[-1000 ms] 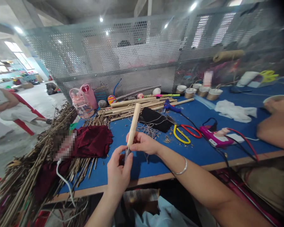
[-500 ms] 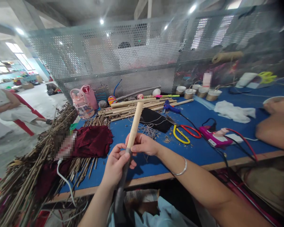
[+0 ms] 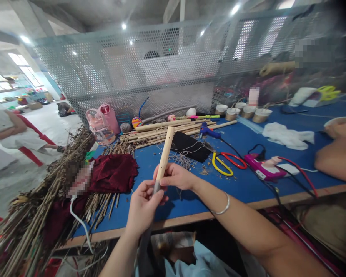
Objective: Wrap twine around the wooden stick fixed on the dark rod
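Note:
Upright and slightly tilted, a pale wooden stick (image 3: 165,152) with small dark holes along its side stands in front of me. Its lower end meets a grey tube (image 3: 145,246) that runs down toward my lap. My left hand (image 3: 145,204) is closed around the top of the tube. My right hand (image 3: 175,177), with a silver bangle on the wrist, pinches the stick just above the joint. Partly behind the stick lie a black sheet (image 3: 192,146) and a tangle of thin cord (image 3: 182,158).
Yellow-and-red-handled scissors (image 3: 223,163), a blue glue gun (image 3: 209,130) and a magenta power strip (image 3: 263,169) lie to the right on the blue table. Dark red cloth (image 3: 113,173) and bundled dry stalks (image 3: 31,215) are on the left. Another person's arm (image 3: 337,157) rests at far right.
The wooden stick has turned about its length, so its dark holes now face me. My left hand's fingers and thumb have shifted around the tube; my right hand stays nearly in place.

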`<state>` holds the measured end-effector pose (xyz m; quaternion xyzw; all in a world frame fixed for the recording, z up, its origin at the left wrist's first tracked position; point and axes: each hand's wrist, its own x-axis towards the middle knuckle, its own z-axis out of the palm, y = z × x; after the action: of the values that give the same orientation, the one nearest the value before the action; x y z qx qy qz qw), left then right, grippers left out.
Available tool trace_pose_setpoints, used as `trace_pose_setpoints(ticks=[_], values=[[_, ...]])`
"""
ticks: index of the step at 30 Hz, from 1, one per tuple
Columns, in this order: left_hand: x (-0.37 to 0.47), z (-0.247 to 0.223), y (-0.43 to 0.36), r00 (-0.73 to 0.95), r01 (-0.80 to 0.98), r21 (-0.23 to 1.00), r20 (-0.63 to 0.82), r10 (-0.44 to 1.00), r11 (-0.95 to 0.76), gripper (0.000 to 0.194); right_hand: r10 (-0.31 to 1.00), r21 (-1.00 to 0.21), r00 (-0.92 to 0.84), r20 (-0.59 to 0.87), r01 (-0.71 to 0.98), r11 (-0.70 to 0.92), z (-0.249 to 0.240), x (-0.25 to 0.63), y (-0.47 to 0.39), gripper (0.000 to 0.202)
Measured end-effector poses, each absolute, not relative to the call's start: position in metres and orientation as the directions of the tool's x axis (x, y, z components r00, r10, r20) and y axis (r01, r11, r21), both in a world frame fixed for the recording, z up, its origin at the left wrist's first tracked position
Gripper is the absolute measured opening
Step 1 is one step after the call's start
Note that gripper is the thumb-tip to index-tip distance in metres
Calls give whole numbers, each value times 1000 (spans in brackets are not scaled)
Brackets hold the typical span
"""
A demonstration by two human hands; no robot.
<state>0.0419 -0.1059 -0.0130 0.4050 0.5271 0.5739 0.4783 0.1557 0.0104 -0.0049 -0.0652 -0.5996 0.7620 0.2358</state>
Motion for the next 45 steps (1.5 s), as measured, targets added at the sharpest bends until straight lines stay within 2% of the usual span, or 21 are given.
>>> trace_pose_setpoints(ticks=[2, 3, 5, 7, 9, 13, 16, 21, 24, 27, 29, 32, 35, 37, 41, 45], values=[[39, -9, -103, -50, -238, 967, -101, 994, 86, 31, 442, -951, -878, 185, -273, -145, -5, 157, 12, 30], [39, -8, -103, -40, -232, 968, -104, 994, 92, 31, 453, -955, -873, 181, -265, -129, -5, 158, 12, 29], [42, -9, -103, -189, -98, 994, -59, 980, 41, 33, 476, -962, -863, 171, -250, -108, -5, 158, 13, 30], [45, -13, -105, -397, 125, 992, 71, 915, -23, 36, 480, -965, -862, 160, -240, -109, -5, 156, 14, 31], [49, -18, -108, -502, 281, 957, 210, 839, -71, 37, 487, -962, -858, 162, -248, -116, -4, 155, 14, 31], [50, -23, -109, -487, 338, 929, 311, 816, -152, 37, 462, -951, -868, 179, -273, -144, -4, 154, 13, 31], [51, -20, -109, -455, 362, 916, 334, 826, -171, 28, 445, -941, -874, 193, -294, -169, -4, 155, 12, 31], [52, -15, -108, -467, 291, 940, 302, 831, -178, 23, 416, -937, -886, 204, -300, -180, -4, 156, 12, 31], [48, -15, -106, -442, 118, 980, 195, 876, -159, 27, 395, -935, -895, 205, -299, -191, -2, 157, 12, 33], [43, -14, -104, -333, -100, 989, 69, 940, -109, 32, 388, -937, -899, 203, -293, -188, -3, 157, 12, 34], [42, -13, -104, -262, -185, 981, 4, 965, -54, 32, 392, -937, -898, 201, -293, -189, -4, 157, 12, 33], [45, -14, -106, -322, -115, 993, -2, 947, -37, 34, 427, -940, -886, 181, -283, -189, -7, 155, 12, 34], [47, -22, -109, -474, 119, 988, 143, 869, -98, 39, 466, -945, -870, 162, -272, -179, -8, 153, 11, 35], [46, -27, -111, -492, 194, 974, 199, 848, -116, 35, 470, -946, -869, 157, -269, -181, -7, 152, 11, 35], [43, -29, -109, -474, 114, 988, 150, 868, -108, 29, 434, -945, -887, 156, -262, -196, -6, 154, 13, 35], [44, -24, -107, -478, 35, 992, 126, 869, -124, 32, 405, -940, -898, 172, -273, -204, -6, 154, 13, 35]])
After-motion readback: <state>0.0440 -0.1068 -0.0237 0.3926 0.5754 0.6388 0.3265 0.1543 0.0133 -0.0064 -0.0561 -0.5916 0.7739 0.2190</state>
